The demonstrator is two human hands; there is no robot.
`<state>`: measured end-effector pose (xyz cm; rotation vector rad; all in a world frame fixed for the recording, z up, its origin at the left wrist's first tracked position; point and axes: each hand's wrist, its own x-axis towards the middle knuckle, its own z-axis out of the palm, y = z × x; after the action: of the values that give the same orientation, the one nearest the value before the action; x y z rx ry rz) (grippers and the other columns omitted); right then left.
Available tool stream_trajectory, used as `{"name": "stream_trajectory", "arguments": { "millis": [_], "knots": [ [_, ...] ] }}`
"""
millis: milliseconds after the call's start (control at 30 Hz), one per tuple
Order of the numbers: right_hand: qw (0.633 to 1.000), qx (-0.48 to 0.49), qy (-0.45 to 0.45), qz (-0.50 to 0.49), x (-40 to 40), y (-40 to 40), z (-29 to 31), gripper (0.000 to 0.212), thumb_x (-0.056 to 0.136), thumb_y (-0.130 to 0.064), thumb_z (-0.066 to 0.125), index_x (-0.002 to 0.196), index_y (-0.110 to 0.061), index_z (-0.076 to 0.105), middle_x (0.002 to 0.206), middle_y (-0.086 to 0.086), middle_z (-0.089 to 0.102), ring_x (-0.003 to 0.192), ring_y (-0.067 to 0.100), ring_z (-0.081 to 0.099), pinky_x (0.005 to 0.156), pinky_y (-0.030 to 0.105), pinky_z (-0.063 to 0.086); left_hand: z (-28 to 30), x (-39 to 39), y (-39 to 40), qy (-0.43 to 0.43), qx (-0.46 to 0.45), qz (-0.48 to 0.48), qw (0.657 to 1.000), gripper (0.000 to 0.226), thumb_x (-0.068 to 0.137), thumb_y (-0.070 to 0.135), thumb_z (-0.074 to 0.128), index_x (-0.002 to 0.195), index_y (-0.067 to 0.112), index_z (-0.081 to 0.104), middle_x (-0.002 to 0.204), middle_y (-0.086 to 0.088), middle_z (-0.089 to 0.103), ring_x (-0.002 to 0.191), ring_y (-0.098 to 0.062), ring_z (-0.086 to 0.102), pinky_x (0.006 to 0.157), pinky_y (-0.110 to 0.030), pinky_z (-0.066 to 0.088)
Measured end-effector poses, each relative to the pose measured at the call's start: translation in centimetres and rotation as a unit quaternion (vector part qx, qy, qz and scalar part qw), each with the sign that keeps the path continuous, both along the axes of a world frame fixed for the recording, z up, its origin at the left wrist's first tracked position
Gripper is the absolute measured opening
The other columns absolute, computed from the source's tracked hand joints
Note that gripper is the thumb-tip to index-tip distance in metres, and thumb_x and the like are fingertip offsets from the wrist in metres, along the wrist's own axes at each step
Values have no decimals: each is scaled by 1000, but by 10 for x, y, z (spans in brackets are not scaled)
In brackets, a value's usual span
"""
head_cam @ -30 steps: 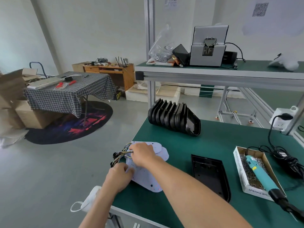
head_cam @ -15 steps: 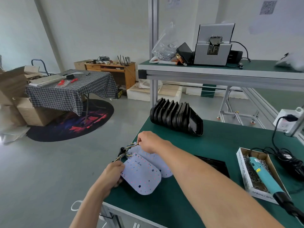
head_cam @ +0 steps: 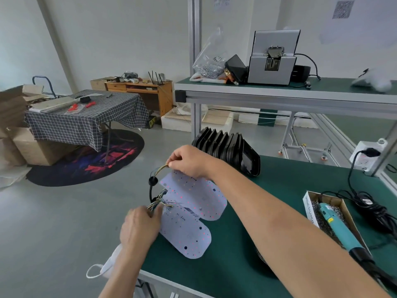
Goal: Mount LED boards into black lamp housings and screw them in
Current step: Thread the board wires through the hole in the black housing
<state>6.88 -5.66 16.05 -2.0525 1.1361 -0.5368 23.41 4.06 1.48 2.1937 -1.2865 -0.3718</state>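
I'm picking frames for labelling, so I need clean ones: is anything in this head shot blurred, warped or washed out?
Head view: the left hand and the white object on the shelf are motion-smeared; the wide lens bows the shelf frame and the wall edge; light is soft and even, with no hard glare; the LED boards stay readable.
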Motion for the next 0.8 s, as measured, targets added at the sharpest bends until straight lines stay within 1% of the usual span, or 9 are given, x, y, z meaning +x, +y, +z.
{"name": "stream_trajectory", "arguments": {
  "millis": [100, 167, 233, 300, 367, 433, 500, 567, 800],
  "knots": [
    [997, -1, -75, 2, -17, 12, 13, 12, 103, -14, 63, 101, -10, 74, 73, -1, 58, 62, 10, 46, 61, 25, 40, 11, 2, -10, 42, -105, 62, 992, 61, 90, 59, 69, 128, 14, 51, 103, -13, 69, 106, -41, 63, 77, -40, 38],
    [990, 31, -139, 10, -27, 21, 21, 12, 104, -12, 62, 102, -8, 73, 67, -5, 57, 57, 6, 46, 57, 20, 39, 20, 3, -23, 48, -114, 10, 992, 55, 96, 49, 66, 139, 19, 51, 84, -5, 70, 101, -40, 64, 78, -42, 42],
    [974, 69, -216, 17, -39, 32, 30, 13, 105, -8, 60, 99, -11, 71, 61, -9, 58, 52, 3, 47, 52, 16, 39, 25, 4, -35, 62, -116, -26, 991, 35, 97, 45, 57, 103, 13, 70, 66, -5, 61, 84, -40, 61, 74, -43, 49],
    [952, 106, -285, 19, -47, 40, 40, 14, 106, -7, 58, 99, -13, 69, 67, -4, 58, 57, 9, 47, 56, 21, 39, 28, 12, -43, 67, -132, -12, 989, 37, 91, 40, 51, 81, 9, 67, 64, -8, 59, 77, -40, 59, 68, -43, 47],
    [918, 143, -370, 27, -61, 48, 53, 14, 107, -8, 55, 102, -11, 67, 72, 0, 59, 60, 11, 50, 56, 22, 43, 31, 17, -50, 54, -119, -51, 990, 25, 92, 27, 61, 113, 16, 68, 70, 3, 67, 81, -33, 63, 71, -37, 44],
    [882, 162, -441, 46, -74, 54, 63, 17, 108, -7, 51, 99, -9, 65, 77, 2, 57, 61, 10, 50, 55, 20, 44, 37, 9, -60, 35, -78, -160, 983, 49, 91, 24, 69, 137, 25, 53, 65, 11, 67, 76, -18, 64, 70, -34, 45],
    [862, 162, -475, 68, -83, 61, 70, 22, 107, -7, 50, 91, -11, 66, 81, 5, 52, 62, 11, 50, 54, 20, 44, 40, 0, -68, 2, -69, -191, 979, 16, 94, 30, 68, 106, 27, 58, 56, 8, 61, 68, -23, 62, 62, -32, 43],
    [852, 158, -493, 77, -89, 66, 71, 26, 106, -8, 52, 87, -13, 68, 82, 7, 50, 61, 13, 49, 53, 22, 44, 43, -4, -80, 2, -106, -143, 984, 27, 100, 32, 61, 83, 12, 62, 60, -3, 63, 71, -38, 62, 63, -36, 45],
    [843, 160, -512, 35, -118, 75, 55, 15, 105, -6, 47, 97, -7, 60, 81, 5, 45, 63, 12, 41, 54, 20, 35, 61, 35, -95, -63, -120, -14, 991, 31, 101, 33, 56, 84, 10, 67, 93, -27, 69, 92, -49, 63, 78, -45, 48]
  ]
}}
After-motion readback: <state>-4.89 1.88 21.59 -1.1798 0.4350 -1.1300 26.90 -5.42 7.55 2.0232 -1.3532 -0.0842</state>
